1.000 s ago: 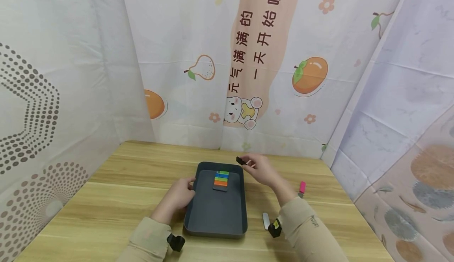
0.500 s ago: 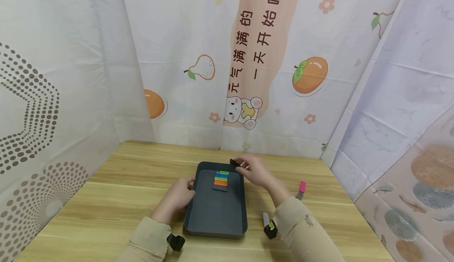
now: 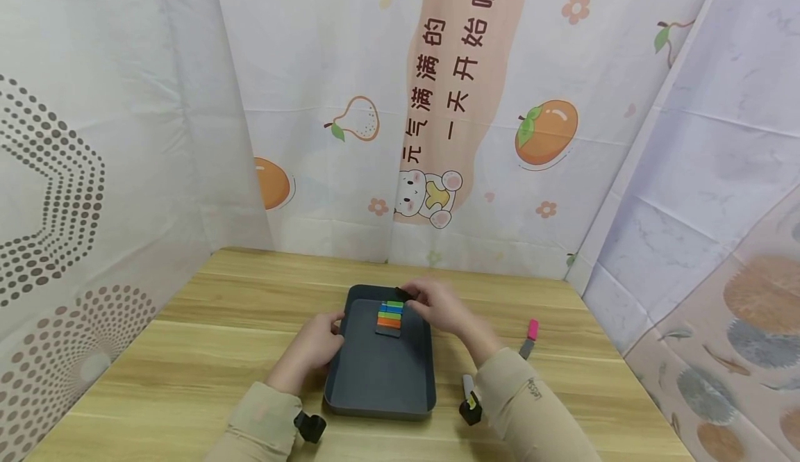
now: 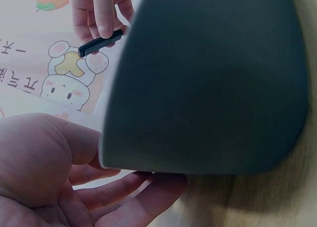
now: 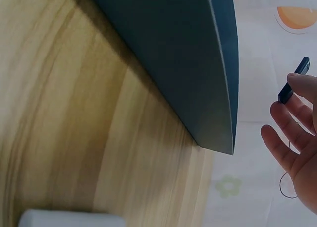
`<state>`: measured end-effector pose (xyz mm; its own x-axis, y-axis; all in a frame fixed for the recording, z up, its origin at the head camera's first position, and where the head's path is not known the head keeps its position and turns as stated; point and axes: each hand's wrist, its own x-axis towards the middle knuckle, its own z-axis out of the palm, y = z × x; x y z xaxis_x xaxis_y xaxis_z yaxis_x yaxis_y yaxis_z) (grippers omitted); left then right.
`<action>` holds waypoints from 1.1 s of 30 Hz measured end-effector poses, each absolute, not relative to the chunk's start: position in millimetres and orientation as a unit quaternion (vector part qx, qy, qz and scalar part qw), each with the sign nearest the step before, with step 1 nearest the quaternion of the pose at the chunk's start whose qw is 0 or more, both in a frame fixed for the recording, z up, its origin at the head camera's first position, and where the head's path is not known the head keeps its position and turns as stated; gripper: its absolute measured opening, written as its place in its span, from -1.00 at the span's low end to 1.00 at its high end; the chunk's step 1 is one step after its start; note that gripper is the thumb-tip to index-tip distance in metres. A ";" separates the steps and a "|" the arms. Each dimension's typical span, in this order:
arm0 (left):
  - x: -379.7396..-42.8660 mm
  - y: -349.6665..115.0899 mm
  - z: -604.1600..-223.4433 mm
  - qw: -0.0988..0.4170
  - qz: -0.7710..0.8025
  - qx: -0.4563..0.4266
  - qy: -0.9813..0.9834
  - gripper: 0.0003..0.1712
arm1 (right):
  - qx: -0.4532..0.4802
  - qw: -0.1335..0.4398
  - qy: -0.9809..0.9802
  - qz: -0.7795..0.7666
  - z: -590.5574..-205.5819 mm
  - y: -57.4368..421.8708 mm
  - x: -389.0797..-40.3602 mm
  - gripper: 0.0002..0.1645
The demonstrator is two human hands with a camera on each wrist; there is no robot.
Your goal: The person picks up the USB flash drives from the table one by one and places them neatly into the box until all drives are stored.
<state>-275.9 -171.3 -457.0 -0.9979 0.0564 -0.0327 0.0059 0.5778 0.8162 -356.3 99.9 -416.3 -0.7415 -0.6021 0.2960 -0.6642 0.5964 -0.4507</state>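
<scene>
- Nearest, a pale stick [image 3: 468, 384] lies on the table [image 3: 187, 351], right of the tray.
- The left hand [image 3: 315, 340] pinches the left wall of the dark tray [image 3: 378, 378].
- Inside it, coloured sticks [image 3: 389, 319] lie side by side.
- A pink stick [image 3: 532, 330] rests farther right.
- The right hand [image 3: 432, 303] has just moved inward, its fingertips nearly closed on a black stick [image 5: 300, 71] above the far right corner; I judge it nearer to the others, not yet placed.

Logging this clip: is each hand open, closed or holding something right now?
Left hand: holding the tray by its edge.
Right hand: pinching a small black object.
</scene>
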 end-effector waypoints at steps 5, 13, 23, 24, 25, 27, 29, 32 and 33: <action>-277.0 -171.6 -457.1 0.026 0.454 0.019 0.890 -0.38 | 0.360 0.038 -0.892 0.270 -420.2 95.8 -357.0 -0.67; -278.0 -172.2 -458.4 0.024 0.452 0.021 0.891 -0.39 | 0.368 0.017 -0.894 0.254 -426.4 89.4 -354.5 -0.66; -278.2 -171.2 -459.8 0.027 0.465 0.016 0.885 -0.39 | 0.375 0.005 -0.901 0.220 -431.2 80.6 -351.5 -0.68; -278.6 -171.2 -460.2 0.027 0.464 0.015 0.885 -0.39 | 0.375 0.003 -0.901 0.217 -431.6 80.1 -351.2 -0.68; -278.9 -171.5 -460.2 0.027 0.462 0.017 0.887 -0.39 | 0.376 0.001 -0.901 0.215 -432.4 80.0 -351.1 -0.69; -279.4 -171.6 -460.5 0.026 0.459 0.016 0.888 -0.38 | 0.379 -0.001 -0.901 0.210 -433.8 79.6 -350.5 -0.69; -279.6 -171.7 -460.3 0.026 0.458 0.015 0.888 -0.38 | 0.381 -0.002 -0.902 0.205 -435.6 78.9 -350.2 -0.69; -279.2 -171.2 -460.0 0.027 0.460 0.015 0.888 -0.38 | 0.382 0.000 -0.902 0.202 -438.3 78.4 -349.6 -0.71; -279.1 -171.1 -459.8 0.028 0.460 0.014 0.887 -0.38 | 0.382 -0.001 -0.902 0.203 -438.9 78.1 -349.3 -0.71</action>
